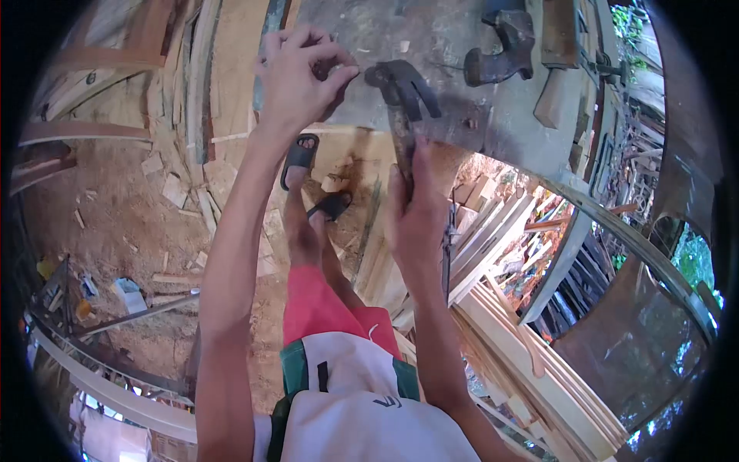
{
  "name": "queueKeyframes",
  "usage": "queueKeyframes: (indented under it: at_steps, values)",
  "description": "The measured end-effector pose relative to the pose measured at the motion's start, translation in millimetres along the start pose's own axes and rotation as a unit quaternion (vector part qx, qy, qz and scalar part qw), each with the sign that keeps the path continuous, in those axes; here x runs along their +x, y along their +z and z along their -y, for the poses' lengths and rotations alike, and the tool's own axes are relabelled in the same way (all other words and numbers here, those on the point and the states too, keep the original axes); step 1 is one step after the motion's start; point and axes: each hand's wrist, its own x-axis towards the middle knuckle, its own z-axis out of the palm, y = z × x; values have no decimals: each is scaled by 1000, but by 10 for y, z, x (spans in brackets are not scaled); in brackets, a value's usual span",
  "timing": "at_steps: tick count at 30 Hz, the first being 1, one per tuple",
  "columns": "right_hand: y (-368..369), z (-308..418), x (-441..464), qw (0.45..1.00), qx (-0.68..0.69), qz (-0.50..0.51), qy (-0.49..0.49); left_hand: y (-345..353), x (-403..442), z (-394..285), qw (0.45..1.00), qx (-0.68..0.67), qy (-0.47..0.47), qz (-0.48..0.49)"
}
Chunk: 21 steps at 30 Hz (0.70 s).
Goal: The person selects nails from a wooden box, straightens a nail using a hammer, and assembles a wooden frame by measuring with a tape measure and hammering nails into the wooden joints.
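Observation:
My right hand (419, 212) is wrapped round the handle of a claw hammer (404, 88). The hammer's dark metal head is up over the worn grey workbench top (346, 23), its claw toward the right. Left of the hammer, my left hand (308, 73) is raised near the bench edge with fingers curled and thumb bent in toward them. Whatever sits between those fingertips, if anything, is too small to make out. A dark, curved tool (504, 50) rests on the bench to the right of the hammer; its exact kind is unclear.
Wooden blocks (558, 98) are at the bench's right side. Stacked planks (539, 369) stand at the lower right, with more boards (204, 77) at the upper left. Wood scraps (175, 189) litter the dirt floor around my sandalled feet (300, 158).

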Motion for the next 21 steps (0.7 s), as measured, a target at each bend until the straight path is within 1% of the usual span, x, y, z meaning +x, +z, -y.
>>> queueKeyframes:
  at_steps: [1, 2, 4, 5, 7, 8, 9, 10, 11, 13, 14, 16, 17, 21]
  values:
    - [-58, 53, 19, 999, -18, 20, 27, 2, 37, -35, 1000, -2, 10, -5]
    - [-66, 69, 49, 1000, -13, 11, 18, -19, 43, -53, 1000, 2, 6, -3]
    - [-54, 61, -11, 998, 32, -37, -39, -75, 18, -93, 1000, 7, 3, 10]
    - [-44, 57, -1, 998, 33, -41, -38, -90, 30, -114, 1000, 20, 1, 15]
    - [-88, 76, -11, 1000, -10, 12, 18, -100, -29, -182, 999, 27, 2, 24]
    - [-139, 69, -16, 1000, -9, 0, 15, -96, -3, -179, 998, 54, 25, 18]
    - [-203, 57, -103, 998, 32, 10, 49, -85, 17, -182, 995, 82, 46, 14]
    - [-257, 42, -206, 994, 73, 18, 85, -55, 60, -240, 995, 80, 58, 12]
    - [-304, 22, -311, 994, 75, 9, 84, -7, 97, -329, 997, 55, 60, 1]
    - [-403, -45, -600, 988, 89, -45, 118, 115, 178, -563, 998, 24, 58, -7]
    - [-452, -98, -733, 987, 90, -49, 122, 217, 225, -679, 998, 22, 62, -3]
    - [-564, -237, -936, 979, 108, -47, 167, 438, 322, -830, 998, -3, 56, 8]
    - [-605, -307, -1020, 979, 108, -51, 167, 516, 348, -852, 997, 35, 66, 34]
    - [-733, -509, -1281, 956, 152, -33, 250, 519, 360, -839, 998, 22, 56, 16]
